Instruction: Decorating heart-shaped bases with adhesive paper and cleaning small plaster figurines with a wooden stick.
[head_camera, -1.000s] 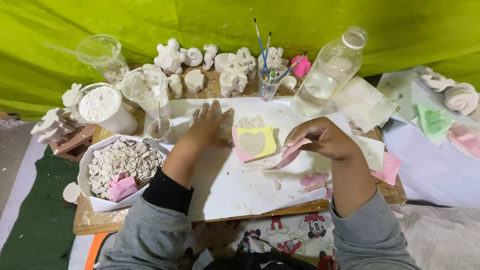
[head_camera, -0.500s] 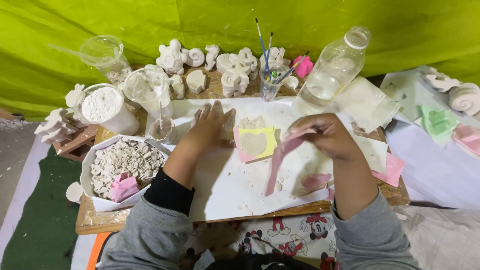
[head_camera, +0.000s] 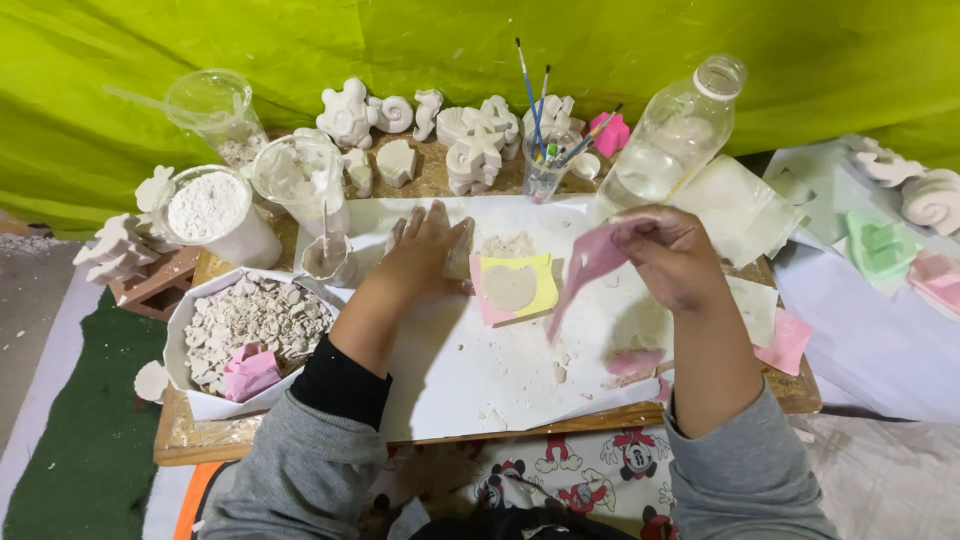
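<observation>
1. Your right hand is closed in a pinch on the top edge of a pink flexible strip, lifted off the white paper sheet. The strip hangs from your fingers and curves down toward the middle of the sheet.
2. Your left hand lies flat and open, palm down, near the back edge of the sheet, gripping nothing. Its fingers press beside the yellow mould, touching or almost touching its left side.
3. The yellow mould sits on a pink piece near the back middle of the sheet, with a round pale plaster fill showing in its centre.
4. The strip looks light, thin and floppy, likely rubbery. Judged from how it droops, a hold at one end lets it swing; taking it nearer the middle would steady it.
5. The plaster in the mould looks brittle; crumbs lie scattered across the sheet. Handle the mould by its outer edges, not over the fill.
6. At the left edge of the desk a white tray holds broken plaster pieces. A clear plastic bottle and a cup of paintbrushes stand along the back edge.
</observation>
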